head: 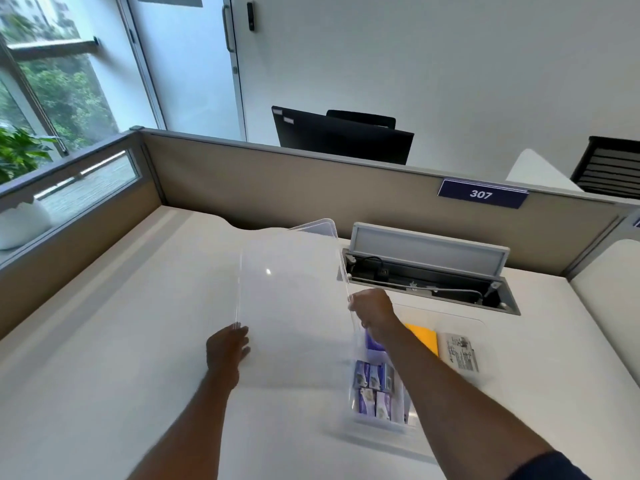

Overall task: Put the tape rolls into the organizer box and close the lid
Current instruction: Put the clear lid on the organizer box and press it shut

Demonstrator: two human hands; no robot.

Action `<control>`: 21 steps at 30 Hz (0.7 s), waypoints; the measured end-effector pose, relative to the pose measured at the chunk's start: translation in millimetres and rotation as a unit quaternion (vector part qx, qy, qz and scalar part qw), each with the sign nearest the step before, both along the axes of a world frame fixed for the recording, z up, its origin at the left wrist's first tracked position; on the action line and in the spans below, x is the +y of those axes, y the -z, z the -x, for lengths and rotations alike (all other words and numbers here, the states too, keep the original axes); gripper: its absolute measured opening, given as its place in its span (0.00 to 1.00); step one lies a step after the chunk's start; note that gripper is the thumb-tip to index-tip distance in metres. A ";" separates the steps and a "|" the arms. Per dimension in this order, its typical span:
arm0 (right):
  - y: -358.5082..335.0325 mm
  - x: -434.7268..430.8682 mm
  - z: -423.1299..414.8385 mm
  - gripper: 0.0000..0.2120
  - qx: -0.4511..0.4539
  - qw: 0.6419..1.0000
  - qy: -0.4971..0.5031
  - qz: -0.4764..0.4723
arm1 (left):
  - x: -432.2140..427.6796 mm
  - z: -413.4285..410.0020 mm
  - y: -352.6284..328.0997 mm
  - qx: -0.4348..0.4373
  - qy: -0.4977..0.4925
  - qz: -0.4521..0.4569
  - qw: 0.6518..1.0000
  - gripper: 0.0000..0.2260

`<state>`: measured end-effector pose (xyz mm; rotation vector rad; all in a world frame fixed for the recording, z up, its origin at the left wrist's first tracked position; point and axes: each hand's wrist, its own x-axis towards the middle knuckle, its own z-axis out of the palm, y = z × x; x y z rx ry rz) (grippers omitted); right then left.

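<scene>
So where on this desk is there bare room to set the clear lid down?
The widest free patch is the white desk left of the left hand, out to the partition. The lid is held over more bare surface. The right side is crowded: the organizer box, its packets and the open cable hatch.

white desk [104, 341], beige partition [277, 181] with 307 sign [482, 194], open cable hatch [429, 268], black monitor [341, 135], potted plant [17, 150]
</scene>
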<state>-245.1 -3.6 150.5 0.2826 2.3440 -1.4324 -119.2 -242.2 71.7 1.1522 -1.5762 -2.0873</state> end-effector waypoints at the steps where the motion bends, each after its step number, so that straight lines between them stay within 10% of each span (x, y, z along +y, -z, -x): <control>1: -2.6 12.7 1.8 0.11 0.006 1.000 0.000 0.009 | 2.6 2.4 -2.4 0.022 0.033 -0.044 0.998 0.03; 10: -11.2 96.6 -5.9 0.14 -0.016 0.977 0.103 0.188 | 58.7 47.5 -63.4 0.127 0.121 -0.083 0.981 0.06; 15: -25.4 122.9 -1.7 0.04 0.004 0.968 0.109 0.225 | 84.3 71.3 -126.9 0.196 0.148 0.032 0.969 0.05; 21: -44.9 155.9 9.2 0.18 0.005 0.915 0.165 0.368 | 125.2 94.9 -196.1 0.263 0.172 0.230 0.921 0.08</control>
